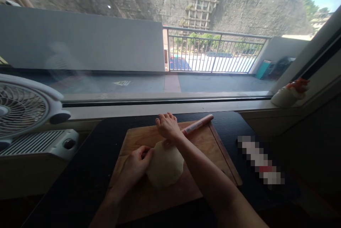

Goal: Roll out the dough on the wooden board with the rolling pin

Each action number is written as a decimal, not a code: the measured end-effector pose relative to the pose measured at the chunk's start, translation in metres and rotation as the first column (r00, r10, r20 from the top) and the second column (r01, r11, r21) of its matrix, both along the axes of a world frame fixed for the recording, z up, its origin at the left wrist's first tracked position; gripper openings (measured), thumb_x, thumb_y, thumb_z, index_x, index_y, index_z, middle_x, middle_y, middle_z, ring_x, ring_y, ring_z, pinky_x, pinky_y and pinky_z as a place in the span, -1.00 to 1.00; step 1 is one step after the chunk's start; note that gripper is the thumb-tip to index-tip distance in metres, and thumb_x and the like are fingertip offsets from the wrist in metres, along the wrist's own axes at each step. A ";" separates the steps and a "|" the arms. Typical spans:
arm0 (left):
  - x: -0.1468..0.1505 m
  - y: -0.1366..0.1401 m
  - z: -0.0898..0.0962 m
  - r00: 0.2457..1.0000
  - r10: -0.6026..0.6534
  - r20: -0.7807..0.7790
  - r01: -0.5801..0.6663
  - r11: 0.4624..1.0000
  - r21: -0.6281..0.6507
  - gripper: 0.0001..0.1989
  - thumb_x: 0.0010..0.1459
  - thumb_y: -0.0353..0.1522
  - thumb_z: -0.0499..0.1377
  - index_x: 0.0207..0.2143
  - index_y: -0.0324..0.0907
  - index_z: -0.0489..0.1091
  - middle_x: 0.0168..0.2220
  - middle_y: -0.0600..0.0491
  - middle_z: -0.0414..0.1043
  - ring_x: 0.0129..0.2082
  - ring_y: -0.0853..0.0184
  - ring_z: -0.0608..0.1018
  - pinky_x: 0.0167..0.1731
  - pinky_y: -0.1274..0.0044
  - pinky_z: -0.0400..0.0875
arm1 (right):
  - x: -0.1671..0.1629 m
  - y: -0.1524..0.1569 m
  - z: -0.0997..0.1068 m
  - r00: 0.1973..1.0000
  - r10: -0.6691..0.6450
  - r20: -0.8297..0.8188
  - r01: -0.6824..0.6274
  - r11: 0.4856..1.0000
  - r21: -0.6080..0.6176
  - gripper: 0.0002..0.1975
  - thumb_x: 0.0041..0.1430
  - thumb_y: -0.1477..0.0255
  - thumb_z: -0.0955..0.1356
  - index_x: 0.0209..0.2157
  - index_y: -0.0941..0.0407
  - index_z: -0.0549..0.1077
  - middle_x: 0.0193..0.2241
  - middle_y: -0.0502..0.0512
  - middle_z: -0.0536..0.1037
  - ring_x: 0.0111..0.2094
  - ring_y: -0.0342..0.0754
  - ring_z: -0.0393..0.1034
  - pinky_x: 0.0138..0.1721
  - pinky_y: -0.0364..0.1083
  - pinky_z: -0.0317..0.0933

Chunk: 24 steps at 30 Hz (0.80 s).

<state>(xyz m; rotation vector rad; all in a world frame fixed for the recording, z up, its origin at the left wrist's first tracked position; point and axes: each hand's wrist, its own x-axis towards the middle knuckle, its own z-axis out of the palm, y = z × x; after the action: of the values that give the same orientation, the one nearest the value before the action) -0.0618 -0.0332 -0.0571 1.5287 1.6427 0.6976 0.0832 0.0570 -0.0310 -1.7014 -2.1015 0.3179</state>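
Your left hand (137,161) pinches dough (166,167) at ten o'clock, likely steadying it; your flat right hand (168,127) tops the rolling pin (197,125).

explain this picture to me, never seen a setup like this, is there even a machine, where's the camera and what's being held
There's no machine: a person works bare-handed. The single picture comes from a camera worn on their head, looking forward and down.

On the dark table lies a wooden cutting board, with a flattened sheet of dough on it. At right on the table is a pixelated patch, too obscured to name.

The right hand lies over a rolling pin, fingers pointing away from the person. The left hand is at the dough's left edge; whether it pinches the dough is hard to tell.
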 end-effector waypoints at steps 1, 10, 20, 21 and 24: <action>-0.001 0.000 -0.001 1.000 0.001 0.005 -0.001 1.000 0.006 -0.62 0.03 -0.09 0.05 -0.31 -0.20 0.40 -0.45 0.04 0.48 -0.44 0.27 0.50 -0.53 0.57 0.26 | 0.000 -0.002 0.000 1.000 0.016 -0.002 -0.016 1.000 -0.018 -0.59 0.29 0.23 0.05 0.06 0.04 0.23 0.05 0.12 0.32 0.18 0.03 -0.05 0.09 0.10 -0.11; 0.000 -0.001 0.006 0.999 -0.054 -0.001 0.054 0.998 -0.021 -0.62 0.05 -0.09 0.02 -0.31 -0.18 0.40 -0.46 0.06 0.48 -0.45 0.28 0.49 -0.53 0.57 0.24 | 0.025 -0.068 -0.007 0.996 0.084 0.029 -0.088 0.979 0.183 -0.65 0.27 0.24 0.11 0.01 0.01 0.29 0.03 0.05 0.33 0.23 0.03 -0.23 0.18 0.09 -0.32; 0.000 -0.003 0.005 1.000 -0.028 -0.002 0.028 1.000 0.003 -0.65 0.04 -0.10 0.04 -0.32 -0.17 0.41 -0.44 0.05 0.48 -0.43 0.27 0.50 -0.51 0.56 0.25 | 0.014 -0.055 -0.006 0.986 0.161 0.053 -0.165 0.982 0.093 -0.59 0.28 0.18 0.06 0.04 0.01 0.26 0.03 0.07 0.34 0.22 0.04 -0.17 0.15 0.10 -0.22; 0.000 -0.003 0.004 1.000 -0.030 -0.006 0.030 1.000 0.001 -0.65 0.05 -0.10 0.03 -0.33 -0.16 0.41 -0.45 0.05 0.48 -0.44 0.27 0.50 -0.51 0.56 0.24 | 0.019 -0.067 -0.007 0.984 0.167 0.062 -0.174 0.977 0.124 -0.61 0.28 0.19 0.08 0.02 0.00 0.27 0.02 0.06 0.34 0.23 0.03 -0.19 0.16 0.09 -0.27; 0.001 -0.001 0.003 1.000 -0.020 -0.024 0.020 1.000 0.001 -0.66 0.04 -0.10 0.04 -0.34 -0.15 0.42 -0.44 0.04 0.50 -0.43 0.27 0.50 -0.48 0.56 0.25 | 0.017 -0.065 -0.006 0.987 0.144 0.078 -0.154 0.977 0.147 -0.63 0.28 0.20 0.09 0.01 0.01 0.28 0.03 0.07 0.33 0.23 0.03 -0.21 0.17 0.10 -0.31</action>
<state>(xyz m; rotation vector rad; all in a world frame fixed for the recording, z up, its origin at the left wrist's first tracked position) -0.0612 -0.0343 -0.0537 1.5577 1.6429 0.6725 0.1003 -0.0083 -0.0370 -1.4904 -2.2456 0.1404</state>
